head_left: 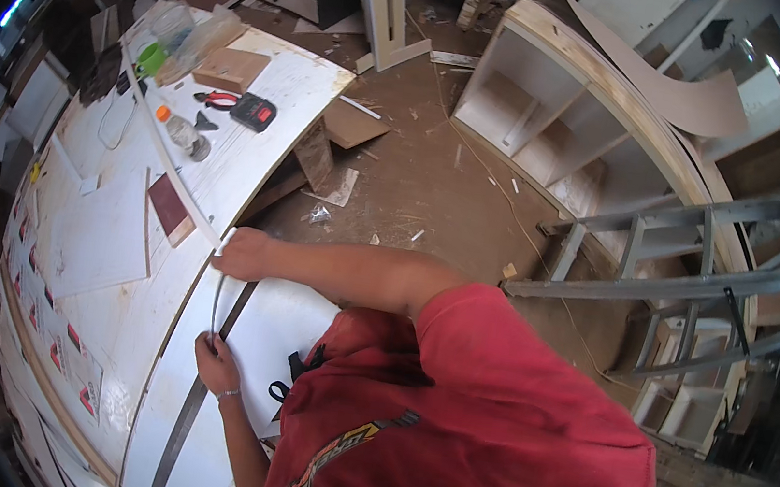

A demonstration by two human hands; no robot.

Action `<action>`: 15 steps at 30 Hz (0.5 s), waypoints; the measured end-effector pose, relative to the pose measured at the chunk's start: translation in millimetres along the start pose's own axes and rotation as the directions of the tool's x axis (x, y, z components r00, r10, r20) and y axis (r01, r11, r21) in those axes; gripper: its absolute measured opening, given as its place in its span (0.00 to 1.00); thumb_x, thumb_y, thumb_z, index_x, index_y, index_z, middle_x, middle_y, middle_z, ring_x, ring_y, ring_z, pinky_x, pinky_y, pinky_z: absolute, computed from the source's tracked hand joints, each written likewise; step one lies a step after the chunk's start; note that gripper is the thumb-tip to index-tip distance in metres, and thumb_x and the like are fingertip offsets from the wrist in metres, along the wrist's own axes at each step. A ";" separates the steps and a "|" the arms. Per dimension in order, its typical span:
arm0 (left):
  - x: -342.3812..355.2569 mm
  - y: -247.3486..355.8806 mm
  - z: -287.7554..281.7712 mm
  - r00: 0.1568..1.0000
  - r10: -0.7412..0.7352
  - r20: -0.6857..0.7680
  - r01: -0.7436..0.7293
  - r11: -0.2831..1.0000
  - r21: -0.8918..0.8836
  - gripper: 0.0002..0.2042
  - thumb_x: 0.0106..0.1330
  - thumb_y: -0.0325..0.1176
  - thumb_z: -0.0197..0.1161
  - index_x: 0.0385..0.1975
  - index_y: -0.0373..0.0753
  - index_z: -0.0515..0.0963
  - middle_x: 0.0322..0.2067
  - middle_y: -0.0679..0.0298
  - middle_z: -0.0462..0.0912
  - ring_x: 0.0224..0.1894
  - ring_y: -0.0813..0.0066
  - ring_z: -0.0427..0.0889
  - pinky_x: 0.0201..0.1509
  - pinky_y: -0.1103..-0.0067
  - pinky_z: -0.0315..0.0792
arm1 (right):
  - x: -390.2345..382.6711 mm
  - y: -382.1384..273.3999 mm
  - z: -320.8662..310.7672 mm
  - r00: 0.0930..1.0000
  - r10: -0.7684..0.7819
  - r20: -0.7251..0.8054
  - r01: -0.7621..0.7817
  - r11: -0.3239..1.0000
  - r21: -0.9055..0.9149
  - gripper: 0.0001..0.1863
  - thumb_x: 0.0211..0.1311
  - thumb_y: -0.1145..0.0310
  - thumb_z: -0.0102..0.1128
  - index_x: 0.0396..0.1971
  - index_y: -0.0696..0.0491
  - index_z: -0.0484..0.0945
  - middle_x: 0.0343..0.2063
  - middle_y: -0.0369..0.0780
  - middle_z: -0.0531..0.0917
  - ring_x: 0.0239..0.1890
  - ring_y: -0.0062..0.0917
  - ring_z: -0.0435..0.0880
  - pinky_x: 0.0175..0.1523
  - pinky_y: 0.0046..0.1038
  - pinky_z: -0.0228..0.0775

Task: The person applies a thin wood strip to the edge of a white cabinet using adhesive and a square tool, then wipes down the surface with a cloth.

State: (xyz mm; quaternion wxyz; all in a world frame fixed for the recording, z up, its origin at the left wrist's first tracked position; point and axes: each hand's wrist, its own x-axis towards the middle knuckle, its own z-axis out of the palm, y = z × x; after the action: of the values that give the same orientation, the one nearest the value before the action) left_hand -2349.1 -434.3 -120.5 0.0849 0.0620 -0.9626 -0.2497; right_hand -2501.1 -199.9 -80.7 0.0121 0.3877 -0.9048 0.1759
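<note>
The right hand (243, 253) is apparently grasping the far part of a thin, bowed strip (217, 305) above the white board (266, 340), while the left hand (217, 368) is pinching it closer in. They are seemingly positioning the strip; the next move is probably calling for even tension.

The shirt (521, 445) is red, the panel (254, 363) white, the long strip (186, 413) dark.

Clear orange-capped bottle (183, 133): placed near red-handled pliers (221, 101) and a black, red-marked boxy device (253, 112).
Tan rectangular wooden block (231, 70): laid beside crumpled clear plastic (212, 35).
Grey metal ladder (620, 276): seen before an open-fronted white wooden cabinet (519, 65); contact cannot be judged.
</note>
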 end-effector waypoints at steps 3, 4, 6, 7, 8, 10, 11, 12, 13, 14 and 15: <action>-15.5 -34.4 -10.6 0.999 0.013 -0.050 -0.013 1.000 -0.008 0.18 0.76 0.37 0.50 0.56 0.31 0.75 0.47 0.45 0.82 0.48 0.52 0.83 0.55 0.66 0.75 | 43.1 -41.2 -63.5 0.974 -0.223 -0.037 0.220 0.974 -0.056 0.13 0.64 0.65 0.51 0.26 0.54 0.83 0.26 0.47 0.86 0.34 0.44 0.88 0.39 0.45 0.79; -18.8 -52.7 -15.1 0.996 -0.031 -0.083 0.028 0.999 -0.031 0.19 0.77 0.38 0.50 0.57 0.30 0.75 0.48 0.45 0.82 0.49 0.52 0.83 0.56 0.67 0.75 | 61.5 -62.0 -80.2 0.977 -0.203 -0.071 0.202 0.979 -0.017 0.12 0.62 0.66 0.52 0.26 0.54 0.83 0.25 0.47 0.86 0.33 0.45 0.88 0.39 0.45 0.78; -28.5 -48.8 -24.5 0.933 -0.358 -0.046 0.314 0.867 -0.387 0.24 0.79 0.46 0.49 0.60 0.29 0.74 0.52 0.47 0.83 0.54 0.55 0.82 0.61 0.68 0.72 | 79.4 -65.0 -99.9 0.981 -0.175 -0.085 0.173 0.985 -0.025 0.09 0.58 0.68 0.56 0.27 0.56 0.82 0.24 0.48 0.85 0.31 0.47 0.86 0.39 0.47 0.77; -24.0 -49.1 -47.0 0.892 -0.415 -0.181 0.324 0.864 -0.385 0.27 0.79 0.50 0.47 0.59 0.29 0.75 0.51 0.48 0.84 0.55 0.59 0.82 0.63 0.67 0.71 | 87.7 -69.6 -115.5 0.982 -0.153 -0.115 0.159 0.986 0.044 0.09 0.60 0.67 0.57 0.32 0.57 0.81 0.26 0.51 0.84 0.33 0.49 0.86 0.41 0.48 0.77; -19.8 -61.3 -73.5 0.813 -0.504 -0.293 0.301 0.793 -0.531 0.28 0.79 0.51 0.47 0.58 0.29 0.75 0.51 0.49 0.83 0.56 0.62 0.81 0.63 0.68 0.70 | 92.6 -71.7 -126.1 0.970 -0.144 -0.193 0.184 0.961 0.207 0.11 0.62 0.67 0.55 0.37 0.58 0.80 0.29 0.52 0.85 0.36 0.50 0.85 0.43 0.48 0.77; -15.4 -76.4 -146.2 0.740 -0.522 -0.424 0.169 0.755 -0.634 0.25 0.79 0.49 0.48 0.56 0.29 0.74 0.52 0.50 0.83 0.56 0.61 0.81 0.63 0.68 0.71 | 88.6 -88.8 -152.0 0.976 0.012 -0.217 0.064 0.938 0.341 0.11 0.64 0.67 0.55 0.40 0.58 0.79 0.37 0.53 0.84 0.42 0.51 0.83 0.48 0.48 0.75; -9.1 -73.0 -186.8 0.690 -0.498 -0.526 0.068 0.768 -0.637 0.23 0.80 0.46 0.49 0.55 0.28 0.74 0.52 0.48 0.83 0.55 0.60 0.82 0.63 0.68 0.72 | 87.7 -95.7 -143.8 0.963 0.079 -0.258 0.033 0.915 0.403 0.12 0.65 0.67 0.57 0.44 0.57 0.78 0.38 0.53 0.84 0.43 0.51 0.82 0.49 0.46 0.75; -4.1 -75.2 -228.8 0.637 -0.516 -0.572 -0.010 0.737 -0.676 0.22 0.80 0.44 0.49 0.55 0.26 0.74 0.51 0.47 0.83 0.53 0.61 0.83 0.62 0.69 0.73 | 91.9 -109.3 -139.2 0.964 0.069 -0.257 0.033 0.928 0.372 0.15 0.66 0.65 0.60 0.49 0.57 0.77 0.37 0.52 0.84 0.42 0.48 0.83 0.48 0.44 0.74; -8.5 -73.9 -270.8 0.580 -0.493 -0.649 -0.015 0.790 -0.613 0.22 0.79 0.42 0.50 0.53 0.25 0.75 0.49 0.46 0.83 0.52 0.61 0.84 0.62 0.71 0.74 | 97.7 -134.7 -134.8 0.995 0.040 -0.090 -0.005 0.934 0.356 0.18 0.66 0.65 0.61 0.52 0.57 0.77 0.36 0.51 0.84 0.41 0.46 0.84 0.48 0.42 0.75; -14.7 -71.0 -308.0 0.576 -0.439 -0.690 0.000 0.844 -0.537 0.21 0.79 0.42 0.50 0.52 0.26 0.76 0.48 0.48 0.84 0.51 0.63 0.84 0.61 0.71 0.75 | 102.0 -163.3 -125.2 0.996 -0.079 0.034 0.059 0.915 0.400 0.23 0.66 0.64 0.61 0.57 0.57 0.72 0.38 0.51 0.85 0.44 0.46 0.84 0.50 0.43 0.75; -18.1 -61.9 -338.3 0.537 -0.396 -0.745 0.013 0.887 -0.462 0.23 0.80 0.45 0.49 0.50 0.27 0.78 0.46 0.49 0.85 0.51 0.62 0.84 0.60 0.70 0.74 | 112.5 -196.2 -119.4 0.969 -0.196 0.154 0.113 0.896 0.429 0.28 0.65 0.63 0.61 0.63 0.56 0.68 0.40 0.51 0.85 0.46 0.47 0.84 0.52 0.43 0.75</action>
State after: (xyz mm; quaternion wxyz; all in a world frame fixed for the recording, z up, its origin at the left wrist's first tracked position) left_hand -2260.9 -644.1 137.9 0.5035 0.2671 -0.7222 -0.3918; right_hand -2455.0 -364.3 109.7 -0.1447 0.4673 -0.8094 0.3250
